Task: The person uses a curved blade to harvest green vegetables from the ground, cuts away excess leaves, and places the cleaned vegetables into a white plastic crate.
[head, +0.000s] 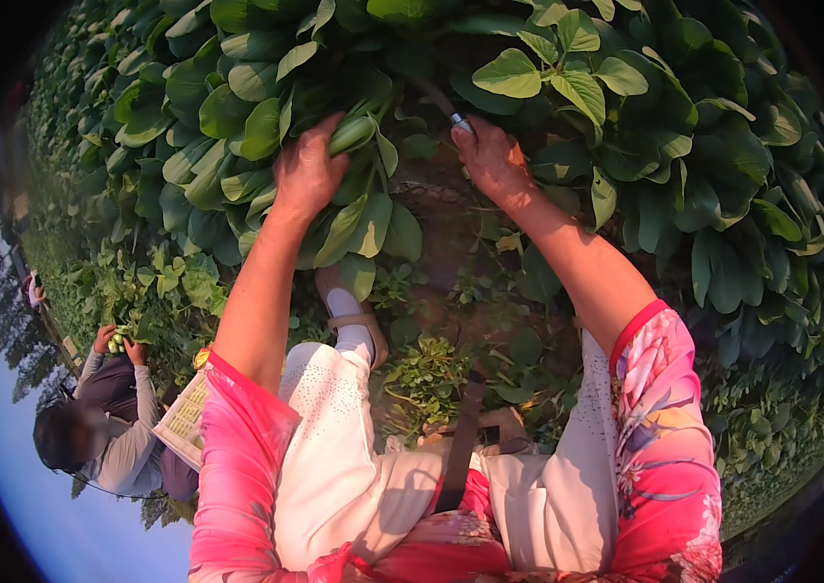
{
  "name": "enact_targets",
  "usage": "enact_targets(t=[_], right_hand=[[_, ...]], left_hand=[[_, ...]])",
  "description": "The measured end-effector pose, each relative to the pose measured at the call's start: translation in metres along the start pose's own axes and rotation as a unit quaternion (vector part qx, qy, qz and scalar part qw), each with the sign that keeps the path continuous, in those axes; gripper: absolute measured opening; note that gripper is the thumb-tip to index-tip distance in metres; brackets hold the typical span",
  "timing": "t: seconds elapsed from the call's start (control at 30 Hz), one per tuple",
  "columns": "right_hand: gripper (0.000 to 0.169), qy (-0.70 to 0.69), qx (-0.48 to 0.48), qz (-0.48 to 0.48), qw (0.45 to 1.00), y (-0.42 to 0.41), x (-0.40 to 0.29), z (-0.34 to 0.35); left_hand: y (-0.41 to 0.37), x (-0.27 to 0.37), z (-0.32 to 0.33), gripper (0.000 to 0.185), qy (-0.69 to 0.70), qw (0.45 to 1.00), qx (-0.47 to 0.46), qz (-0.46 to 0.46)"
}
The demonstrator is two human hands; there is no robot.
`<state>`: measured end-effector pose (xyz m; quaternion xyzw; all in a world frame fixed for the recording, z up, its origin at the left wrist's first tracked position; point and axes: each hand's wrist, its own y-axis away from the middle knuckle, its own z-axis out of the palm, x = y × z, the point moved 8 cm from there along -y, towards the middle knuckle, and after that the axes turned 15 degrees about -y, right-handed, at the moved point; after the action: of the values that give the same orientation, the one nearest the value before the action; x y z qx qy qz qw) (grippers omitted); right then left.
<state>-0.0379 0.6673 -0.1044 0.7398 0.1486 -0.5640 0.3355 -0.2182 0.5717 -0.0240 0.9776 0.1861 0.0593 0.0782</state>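
Observation:
My left hand (pixel 312 166) is closed around a bunch of leafy greens that looks like bok choy (pixel 353 133). Its pale green base points up and its leaves (pixel 375 226) hang down beside my wrist. In my right hand (pixel 492 157) is a knife (pixel 461 122) with a metal collar at its handle. The blade reaches up and left into shade between the plants, where its tip is hard to make out. Bare soil (pixel 430 182) shows between my two hands.
Dense rows of leafy greens (pixel 193 146) (pixel 710 146) rise on both sides. A broad-leaved weed (pixel 557 69) stands above my right hand. Low weeds (pixel 426 372) grow between my legs. At left, a co-worker (pixel 120 430) holds greens near a pale plastic crate (pixel 182 415).

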Motion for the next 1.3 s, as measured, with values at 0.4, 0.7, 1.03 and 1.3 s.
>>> enact_targets(t=[0.4, 0.7, 1.03, 1.3], right_hand=[[0.026, 0.091, -0.003, 0.01, 0.996, 0.001, -0.023, 0.003], [0.027, 0.202, -0.052, 0.009, 0.978, 0.026, -0.008, -0.016], [0.055, -0.377, -0.021, -0.16, 0.912, 0.068, -0.098, -0.082], [0.039, -0.391, -0.076, 0.046, 0.916, 0.094, -0.1, -0.088]], left_hand=[[0.001, 0.0, 0.002, 0.051, 0.091, 0.986, -0.112, -0.086], [0.0, -0.018, 0.016, 0.051, 0.211, 0.959, -0.151, -0.115], [0.06, 0.107, -0.088, 0.06, 0.416, 0.907, -0.027, 0.056], [0.072, 0.13, -0.065, 0.055, 0.456, 0.848, -0.244, 0.112]])
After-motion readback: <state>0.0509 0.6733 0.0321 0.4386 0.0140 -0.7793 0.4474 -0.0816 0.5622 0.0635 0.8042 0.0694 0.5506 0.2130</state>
